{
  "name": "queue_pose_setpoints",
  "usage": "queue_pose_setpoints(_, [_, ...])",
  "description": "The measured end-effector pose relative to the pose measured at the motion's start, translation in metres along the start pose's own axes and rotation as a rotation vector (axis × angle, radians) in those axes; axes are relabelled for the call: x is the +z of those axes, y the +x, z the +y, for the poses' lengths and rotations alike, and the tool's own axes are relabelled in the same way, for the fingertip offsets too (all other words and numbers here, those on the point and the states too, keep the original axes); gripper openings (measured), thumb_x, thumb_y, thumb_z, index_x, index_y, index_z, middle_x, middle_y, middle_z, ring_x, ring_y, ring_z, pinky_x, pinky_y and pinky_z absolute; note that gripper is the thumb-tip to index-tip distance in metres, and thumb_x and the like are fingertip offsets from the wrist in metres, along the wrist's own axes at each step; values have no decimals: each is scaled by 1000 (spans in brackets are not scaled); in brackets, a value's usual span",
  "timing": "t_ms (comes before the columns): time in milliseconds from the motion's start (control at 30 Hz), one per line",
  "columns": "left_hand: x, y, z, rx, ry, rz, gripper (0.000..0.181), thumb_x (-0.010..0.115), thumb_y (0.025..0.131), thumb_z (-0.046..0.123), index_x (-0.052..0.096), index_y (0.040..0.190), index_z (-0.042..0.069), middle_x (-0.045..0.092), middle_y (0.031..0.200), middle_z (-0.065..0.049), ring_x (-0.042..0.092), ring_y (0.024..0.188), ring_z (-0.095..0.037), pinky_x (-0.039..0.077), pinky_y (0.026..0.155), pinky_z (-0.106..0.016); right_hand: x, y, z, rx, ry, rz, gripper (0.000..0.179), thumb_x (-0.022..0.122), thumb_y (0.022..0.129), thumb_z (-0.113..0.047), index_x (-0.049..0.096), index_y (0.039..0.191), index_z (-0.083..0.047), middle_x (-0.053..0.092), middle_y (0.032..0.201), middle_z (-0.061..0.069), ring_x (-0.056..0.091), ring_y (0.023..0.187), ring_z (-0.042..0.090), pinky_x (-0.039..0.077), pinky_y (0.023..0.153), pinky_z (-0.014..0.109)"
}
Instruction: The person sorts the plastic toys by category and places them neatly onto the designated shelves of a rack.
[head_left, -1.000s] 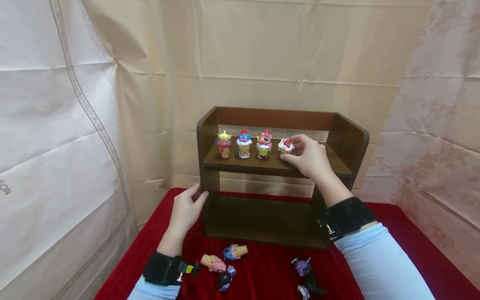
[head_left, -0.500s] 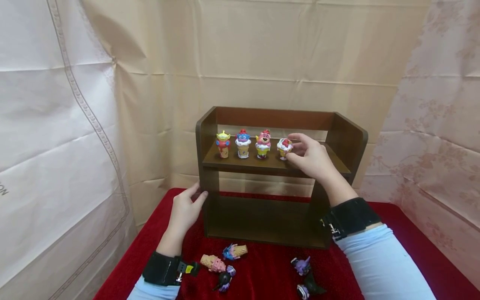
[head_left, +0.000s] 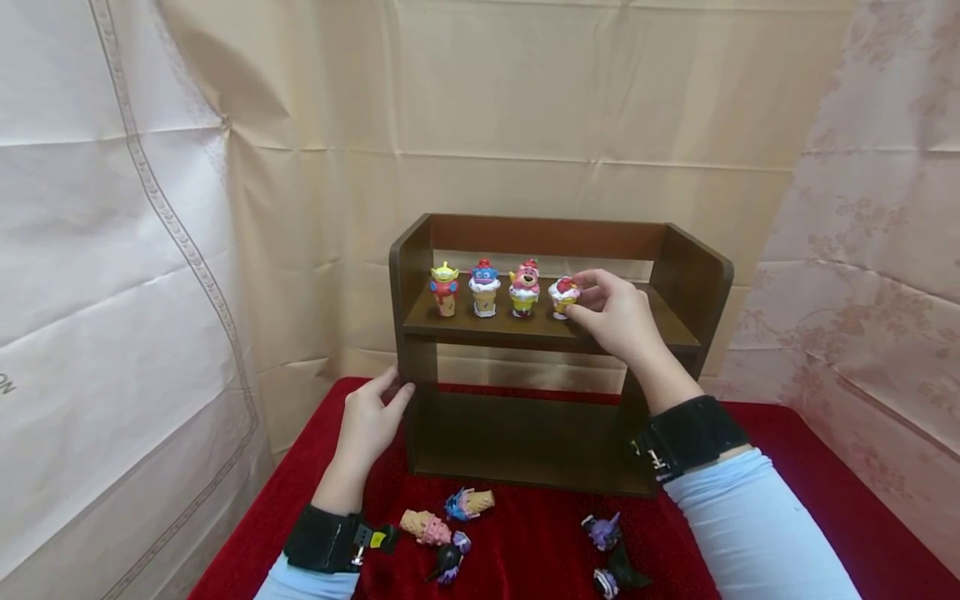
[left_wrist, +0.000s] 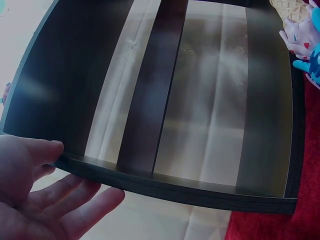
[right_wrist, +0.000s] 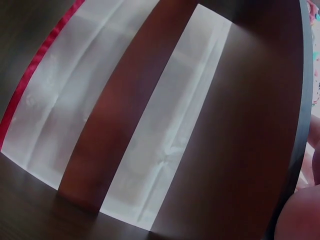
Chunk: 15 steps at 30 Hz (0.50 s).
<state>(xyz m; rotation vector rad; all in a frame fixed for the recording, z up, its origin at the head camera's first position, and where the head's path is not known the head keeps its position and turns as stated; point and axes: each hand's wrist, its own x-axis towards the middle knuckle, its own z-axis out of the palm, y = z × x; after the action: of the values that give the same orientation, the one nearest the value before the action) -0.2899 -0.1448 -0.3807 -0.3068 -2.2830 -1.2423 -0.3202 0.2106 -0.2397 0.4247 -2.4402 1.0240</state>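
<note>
My right hand [head_left: 621, 315] pinches a small ice-cream-cup figurine [head_left: 562, 293] with white topping and a red top between thumb and fingers, upright on the upper board of a brown two-tier shelf [head_left: 517, 446]. Left of it stand a pink bear figurine [head_left: 524, 283], a blue-headed figurine [head_left: 484, 287] and a yellow-and-red alien figurine [head_left: 445, 287], in a row. My left hand [head_left: 373, 421] touches the shelf's left side panel. In the left wrist view its thumb [left_wrist: 52, 150] lies on the panel's edge, with loosely extended fingers [left_wrist: 95, 210] along the outer side.
On the red cloth [head_left: 540, 542] before the shelf lie a pink ice-cream-cone figurine [head_left: 426, 527], a blue-topped cone figurine [head_left: 470, 503] and a black-and-purple figurine [head_left: 450, 560]. Further right lie purple [head_left: 602, 531] and dark [head_left: 624, 571] pieces. Beige fabric [head_left: 517, 100] hangs behind.
The figurine at my right hand has shifted slightly left towards the pink bear. My right fingers drew back a little from it, then closed in again. The left hand has stayed put.
</note>
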Motion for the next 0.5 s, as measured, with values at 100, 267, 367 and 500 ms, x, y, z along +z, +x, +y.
queue_pose_setpoints(100, [0, 0, 0, -3, -2, 1, 45, 69, 99, 16, 61, 143, 9, 68, 129, -14, 69, 109, -30, 60, 83, -44, 1, -1, -1, 8, -11, 15, 39, 75, 94, -21, 62, 130, -12, 72, 110, 13, 68, 96, 29, 56, 88, 49])
queue_pose_setpoints(267, [0, 0, 1, -8, 1, -2, 46, 69, 99, 16, 60, 143, 9, 67, 131, -15, 69, 110, -30, 60, 85, -44, 2, -2, -3, 20, -40, 47, 41, 78, 92, -22, 63, 128, -12, 63, 106, 12, 62, 96, 30, 57, 80, 44])
queue_pose_setpoints(367, [0, 0, 1, -15, 4, 0, 46, 69, 99, 16, 60, 143, 9, 66, 132, -15, 69, 112, -30, 60, 85, -44, 3, -2, -4, 18, -56, 72, 44, 81, 89, -25, 63, 127, -12, 55, 109, 14, 60, 96, 30, 55, 77, 41])
queue_pose_setpoints(500, [0, 0, 1, -19, 5, -1, 46, 69, 99, 16, 60, 143, 9, 66, 132, -15, 68, 112, -31, 60, 85, -44, 4, -2, -4, 6, -41, 78, 53, 83, 87, -28, 59, 132, -12, 50, 130, 15, 65, 92, 28, 58, 74, 39])
